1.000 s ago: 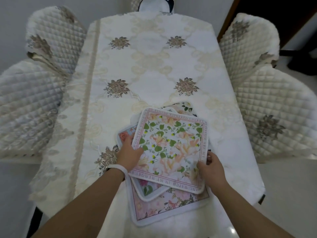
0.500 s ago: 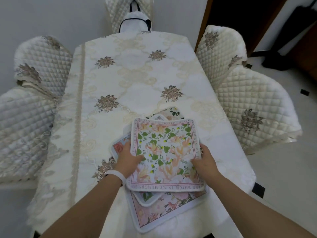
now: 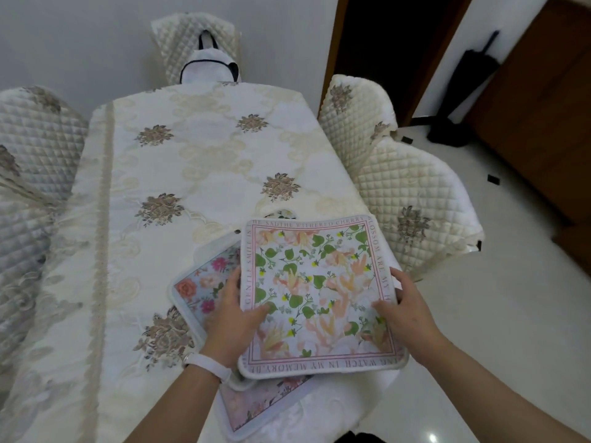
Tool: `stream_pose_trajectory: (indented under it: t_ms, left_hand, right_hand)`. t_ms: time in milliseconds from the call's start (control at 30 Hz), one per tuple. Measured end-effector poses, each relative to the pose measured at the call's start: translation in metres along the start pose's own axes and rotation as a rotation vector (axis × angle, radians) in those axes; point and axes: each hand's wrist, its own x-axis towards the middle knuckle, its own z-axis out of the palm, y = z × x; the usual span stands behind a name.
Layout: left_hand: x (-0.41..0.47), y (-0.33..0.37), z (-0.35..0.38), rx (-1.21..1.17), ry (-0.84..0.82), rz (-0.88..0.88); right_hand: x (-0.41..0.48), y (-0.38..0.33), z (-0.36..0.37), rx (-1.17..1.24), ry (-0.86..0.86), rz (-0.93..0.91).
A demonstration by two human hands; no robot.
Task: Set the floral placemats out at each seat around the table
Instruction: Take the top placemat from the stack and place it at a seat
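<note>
A square floral placemat with green leaves, peach blossoms and a pink lettered border is held over the table's near right corner. My left hand grips its left edge and my right hand grips its right edge. Under it lies a loose stack of other placemats: a pale blue one with pink roses, a pink-toned one nearest me, and a corner of another peeking out behind. They rest on the cream embroidered tablecloth.
Quilted cream chairs stand along the left side and the right side, with one at the far end holding a white bag. A dark doorway and a wooden cabinet are at the right.
Both hands have carried the top placemat to the right, towards the right-hand chair, uncovering more of the blue rose mat. The camera has tilted up and right.
</note>
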Motion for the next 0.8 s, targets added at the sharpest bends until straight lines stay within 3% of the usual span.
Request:
stream_pose_trajectory:
  t_ms: [133,433,800]
  left_hand:
    - [-0.013,0.009,0.032,0.007,-0.088,0.008]
    - [-0.027,0.05,0.126,0.034,-0.074,0.055]
    - [-0.043,0.107,0.381,0.032,-0.151,0.087]
  right_hand:
    - [-0.01,0.01,-0.034,0.034,0.033,-0.008]
    - [0.006,0.042,-0.135,0.092,0.029,-0.027]
    - [0.029,0.105,-0.371,0.228,0.196,-0.072]
